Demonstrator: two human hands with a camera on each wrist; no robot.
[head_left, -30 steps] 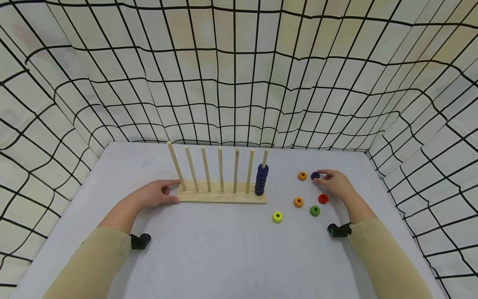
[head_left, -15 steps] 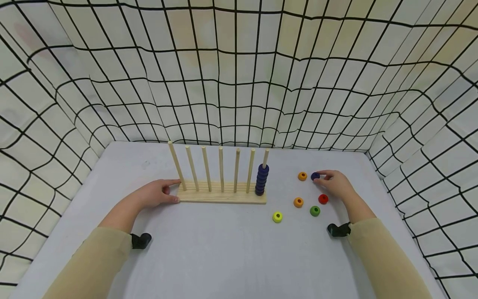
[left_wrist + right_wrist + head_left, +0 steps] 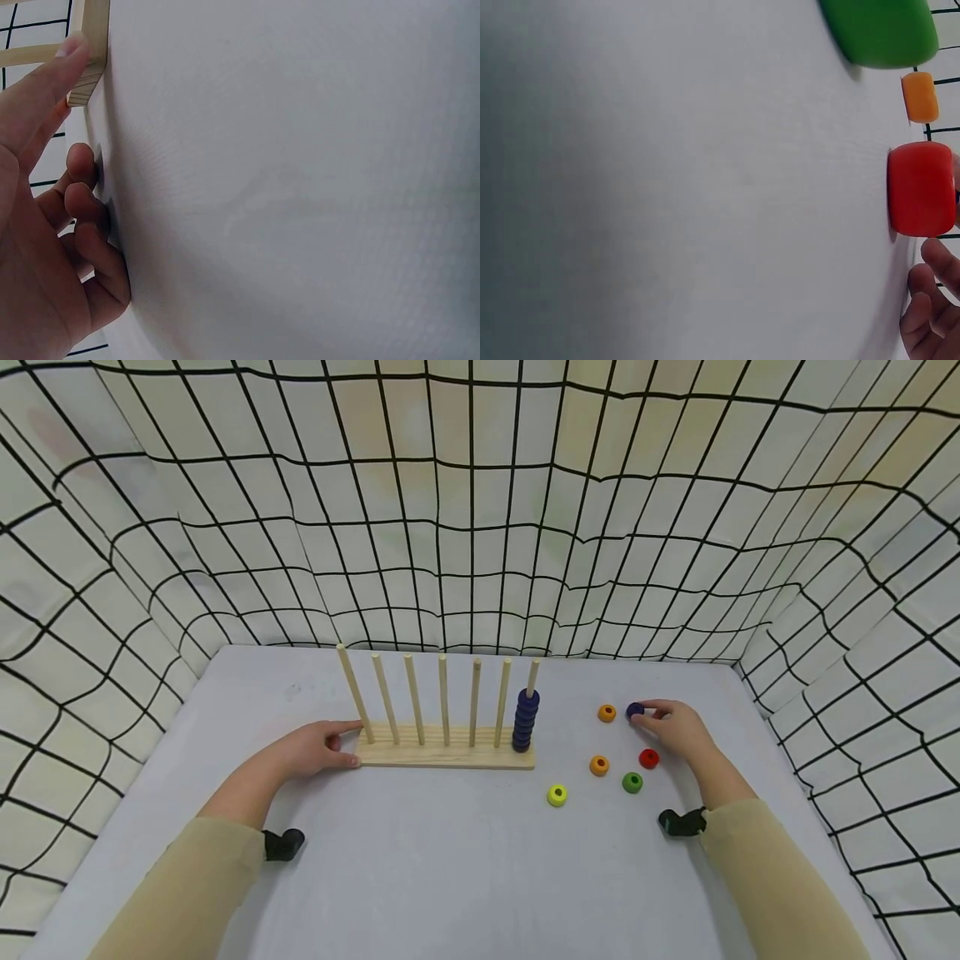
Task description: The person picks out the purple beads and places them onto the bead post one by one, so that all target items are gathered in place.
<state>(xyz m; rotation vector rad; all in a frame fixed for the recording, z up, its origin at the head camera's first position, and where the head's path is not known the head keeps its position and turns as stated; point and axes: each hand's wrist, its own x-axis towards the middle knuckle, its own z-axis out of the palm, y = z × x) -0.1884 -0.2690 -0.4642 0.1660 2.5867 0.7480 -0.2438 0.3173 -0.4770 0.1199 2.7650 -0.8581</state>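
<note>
My left hand (image 3: 311, 749) grips the left end of a wooden peg rack (image 3: 442, 758), thumb at its front edge and index finger behind. In the left wrist view the thumb lies against the rack's corner (image 3: 91, 71), and the other fingers curl beside it. Several upright pegs stand on the rack. Dark blue beads (image 3: 525, 720) are stacked on the rightmost peg. At the right, my right hand (image 3: 678, 729) pinches a loose dark blue bead (image 3: 635, 711) between thumb and fingers. The right wrist view shows only some fingers of this hand (image 3: 934, 300); its bead is hidden there.
Loose beads lie near the right hand: two orange ones, one an orange bead (image 3: 607, 713) near the blue; a red bead (image 3: 648, 758); a green bead (image 3: 632, 782); a yellow bead (image 3: 557, 795). Black netting (image 3: 472, 527) rises behind the white table (image 3: 450, 877).
The right hand's blue bead has shifted and tilted very slightly between its fingers. My left hand and the rack stay where they were.
</note>
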